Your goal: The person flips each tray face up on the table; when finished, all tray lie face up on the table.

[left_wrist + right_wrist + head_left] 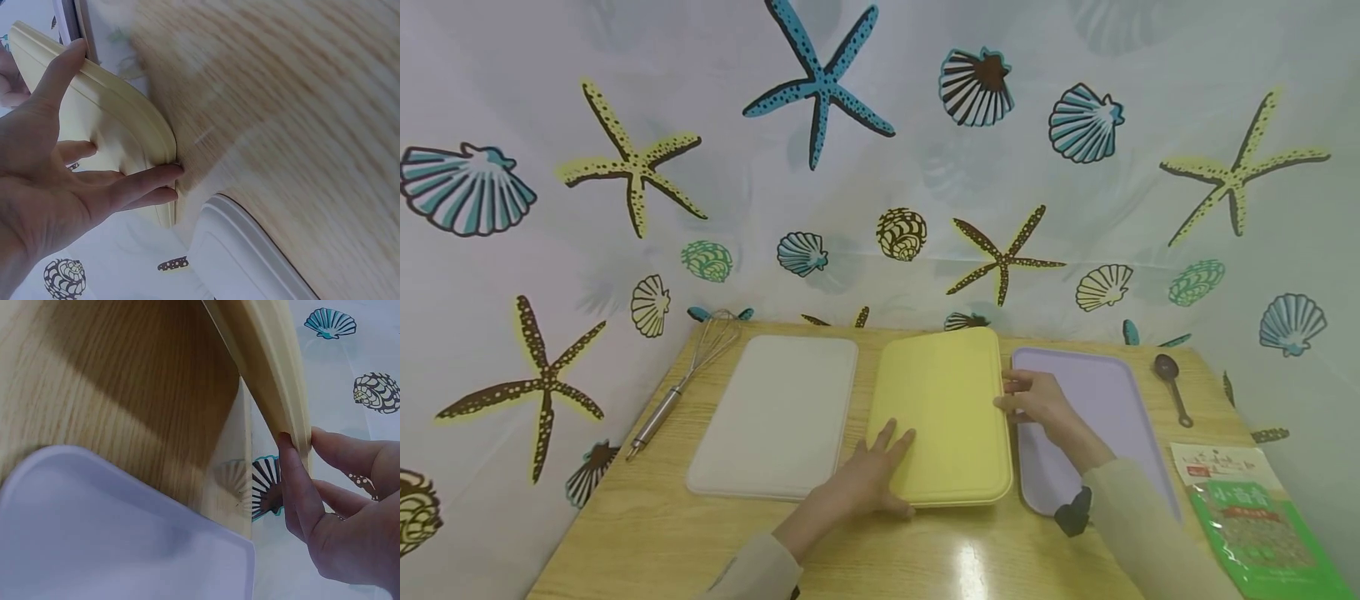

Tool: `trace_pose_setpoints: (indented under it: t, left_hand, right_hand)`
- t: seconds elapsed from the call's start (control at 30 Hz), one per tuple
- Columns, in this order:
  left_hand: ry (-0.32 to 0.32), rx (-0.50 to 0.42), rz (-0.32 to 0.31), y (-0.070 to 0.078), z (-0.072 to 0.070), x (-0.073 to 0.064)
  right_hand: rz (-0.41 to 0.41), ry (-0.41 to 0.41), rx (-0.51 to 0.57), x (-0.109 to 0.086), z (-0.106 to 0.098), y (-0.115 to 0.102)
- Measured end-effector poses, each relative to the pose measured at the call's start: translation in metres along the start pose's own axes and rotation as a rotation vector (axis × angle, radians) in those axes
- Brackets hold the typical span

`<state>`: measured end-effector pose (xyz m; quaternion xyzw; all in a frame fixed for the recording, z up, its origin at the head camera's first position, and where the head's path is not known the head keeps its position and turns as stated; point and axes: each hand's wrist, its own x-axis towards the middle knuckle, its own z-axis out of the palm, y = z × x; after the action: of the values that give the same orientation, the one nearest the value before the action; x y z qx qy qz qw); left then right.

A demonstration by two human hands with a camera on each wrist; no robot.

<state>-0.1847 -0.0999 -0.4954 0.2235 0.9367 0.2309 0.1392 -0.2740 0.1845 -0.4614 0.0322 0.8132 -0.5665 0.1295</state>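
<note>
yellow tray point(951, 400): tilted, between white tray point(775, 408) and lilac tray point(1101, 396)
left hand point(867, 477): unclenched, fingers spread on the tray's near-left corner, thumb at its near edge
right hand point(1039, 402): pinching the tray's raised right rim

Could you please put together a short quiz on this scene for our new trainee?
1. True or false: the dark spoon lies on the purple tray.
2. Multiple choice: which tray's rim does the right hand pinch? A) the white one; B) the yellow one; C) the purple one.
3. Fill in the blank: the utensil lying just left of the white tray is a ____.

Key:
1. False; it lies on the table, to the right of that tray.
2. B, the yellow tray.
3. Whisk.
</note>
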Motion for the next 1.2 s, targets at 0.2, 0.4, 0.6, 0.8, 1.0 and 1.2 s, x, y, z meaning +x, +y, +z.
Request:
trace_pose_setpoints:
  t: [0.2, 0.4, 0.6, 0.8, 1.0, 1.2]
  left_hand:
    - [-0.002, -0.006, -0.001, 0.000, 0.001, 0.001]
    - [0.017, 0.005, 0.029, -0.002, 0.005, 0.003]
    - [0.012, -0.027, 0.044, -0.001, 0.003, 0.003]
    - [-0.005, -0.092, 0.015, 0.002, 0.001, 0.000]
    - [-0.013, -0.150, -0.019, 0.009, -0.002, -0.003]
    - [-0.024, -0.179, -0.037, 0.016, -0.006, -0.008]
  right_hand:
    - [-0.027, 0.018, -0.001, -0.003, -0.003, -0.004]
    - [-0.066, 0.016, 0.027, -0.002, -0.009, -0.008]
    - [-0.098, -0.001, 0.035, -0.003, -0.011, -0.015]
    - [-0.092, -0.033, 0.044, -0.005, -0.013, -0.022]
    - [-0.073, -0.053, 0.065, -0.006, -0.013, -0.032]
    - [-0.098, -0.055, 0.062, -0.005, -0.014, -0.038]
